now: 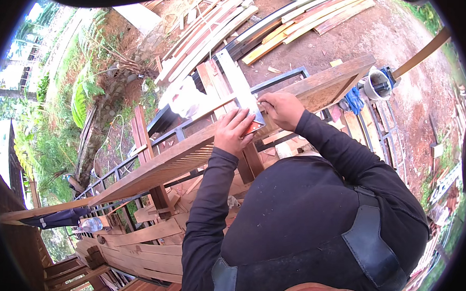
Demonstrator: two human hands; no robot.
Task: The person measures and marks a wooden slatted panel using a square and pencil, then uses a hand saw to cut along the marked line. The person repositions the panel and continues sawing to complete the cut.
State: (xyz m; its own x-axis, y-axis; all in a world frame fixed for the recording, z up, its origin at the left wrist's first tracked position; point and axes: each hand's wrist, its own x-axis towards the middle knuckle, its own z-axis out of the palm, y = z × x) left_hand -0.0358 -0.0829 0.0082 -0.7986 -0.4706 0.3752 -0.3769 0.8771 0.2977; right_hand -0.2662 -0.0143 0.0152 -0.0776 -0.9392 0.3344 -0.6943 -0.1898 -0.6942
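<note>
A long wooden door or panel (159,164) with slatted and solid sections lies diagonally across a metal frame in front of me. On it, my left hand (232,129) grips a flat metal square (234,67) with an orange part (253,126), its fingers curled over the tool near the panel's edge. My right hand (284,108) is closed in a pinch just right of the square, at the panel; what its fingers hold is too small to make out. Light strips of wood (207,74) lie beyond the square.
Stacked boards (300,23) lie on the dirt at the back. A white bucket (376,84) and blue cloth (353,99) are at the right. A water bottle (92,223) and wooden planks (140,256) are lower left. Plants (63,112) line the left side.
</note>
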